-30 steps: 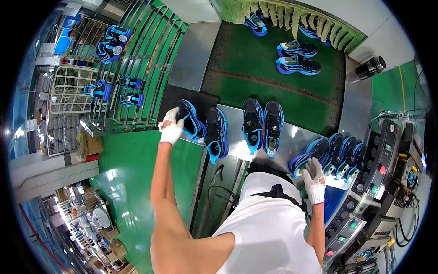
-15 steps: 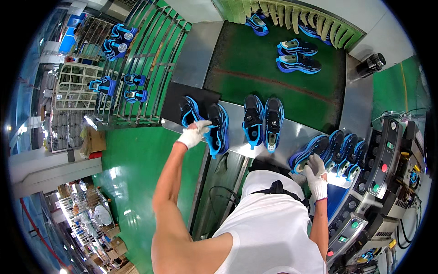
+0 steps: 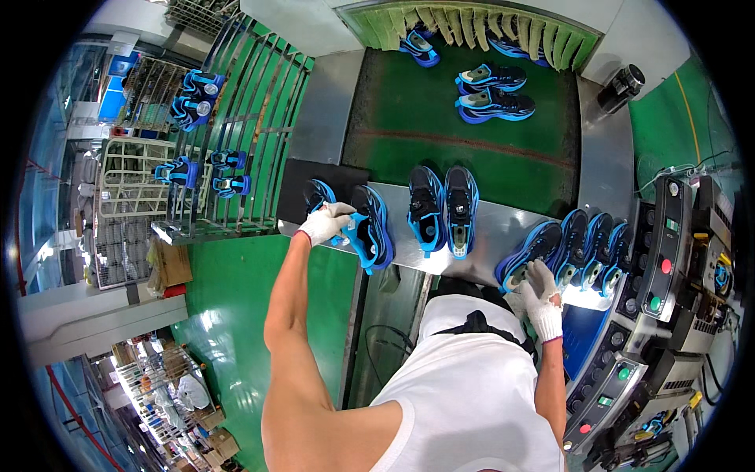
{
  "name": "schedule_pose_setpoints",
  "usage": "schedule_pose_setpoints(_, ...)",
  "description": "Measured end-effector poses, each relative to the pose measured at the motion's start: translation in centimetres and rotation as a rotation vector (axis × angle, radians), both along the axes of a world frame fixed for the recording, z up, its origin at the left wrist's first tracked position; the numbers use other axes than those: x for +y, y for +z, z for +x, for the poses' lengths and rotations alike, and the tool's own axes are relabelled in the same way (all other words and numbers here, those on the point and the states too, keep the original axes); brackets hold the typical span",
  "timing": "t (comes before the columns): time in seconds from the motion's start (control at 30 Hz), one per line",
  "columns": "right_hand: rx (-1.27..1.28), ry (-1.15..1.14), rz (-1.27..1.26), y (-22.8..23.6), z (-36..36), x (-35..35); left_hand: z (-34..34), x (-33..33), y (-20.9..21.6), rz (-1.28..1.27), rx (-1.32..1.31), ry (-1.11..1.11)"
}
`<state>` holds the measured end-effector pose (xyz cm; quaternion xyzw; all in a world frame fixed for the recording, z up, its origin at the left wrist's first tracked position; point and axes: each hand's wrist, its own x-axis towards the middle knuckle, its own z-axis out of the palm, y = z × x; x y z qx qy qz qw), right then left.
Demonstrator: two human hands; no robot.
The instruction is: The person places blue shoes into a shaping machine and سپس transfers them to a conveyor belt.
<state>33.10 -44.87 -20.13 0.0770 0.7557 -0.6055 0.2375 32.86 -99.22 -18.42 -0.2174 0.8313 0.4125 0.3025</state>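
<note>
while a long green conveyor belt (image 3: 487,149) fills the upper middle of the view, a bare steel table (image 3: 487,236) crosses just below it, and a green floor (image 3: 236,315) spreads at the left beside a green barred rack (image 3: 259,118) holding small blue shoes. on the table lie several black-and-blue sports shoes with bright blue soles. a pair (image 3: 444,208) sits at the middle, heels toward the person, long axes running away toward the belt. a row of four shoes (image 3: 578,248) leans together at the right near a grey control panel with coloured buttons (image 3: 657,283).

at the left end of the table, partly on a black mat (image 3: 314,185), lies the left pair (image 3: 358,224); the nearer shoe runs lengthwise away from the person, slightly tilted. the left hand (image 3: 326,223), in a white glove, closes its fingers around that pair's inner shoe. the right hand (image 3: 543,299), also gloved, rests with fingers spread on the end shoe of the row.

compared with half a second ago, the left hand has slid a little lower on the pair, and the right hand has hardly moved.
</note>
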Motion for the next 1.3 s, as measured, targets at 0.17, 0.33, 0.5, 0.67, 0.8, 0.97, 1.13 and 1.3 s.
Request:
schedule_pose_setpoints(0.17, 0.015, 0.019, 0.015, 0.1, 0.1, 0.4, 0.1, 1.3, 2.1, -0.126, 0.021, -0.046)
schedule_pose_setpoints(0.33, 0.041, 0.036, 0.03, 0.4, -0.4, 0.8, 0.9, 2.0, 2.4, -0.278, 0.192, -0.137)
schedule_pose_setpoints(0.5, 0.084, 0.022, 0.034, 0.8, -0.1, 1.3, -0.1, 2.5, 2.8, -0.389, 0.261, -0.078)
schedule_pose_setpoints(0.67, 0.09, -0.01, 0.014, -1.5, 0.9, 3.3, 0.2, -1.4, -1.7, -0.528, 0.379, -0.049)
schedule_pose_setpoints(0.8, 0.053, 0.009, 0.043, -1.2, 0.9, 4.2, 1.2, -0.1, -4.2, -0.704, 0.294, 0.039)
schedule_pose_setpoints(0.97, 0.075, -0.013, 0.041, -0.7, 1.4, 5.4, 5.9, 4.6, -6.0, -0.858, 0.606, 0.28)
schedule_pose_setpoints(1.13, 0.063, 0.033, 0.077, -1.2, 1.4, 6.1, 7.0, 8.6, -3.1, -0.816, 0.228, 0.183)
schedule_pose_setpoints(1.3, 0.046, 0.151, 0.088, -1.5, 0.8, 5.4, 2.9, 7.4, -3.3, -0.773, -0.127, 0.059)
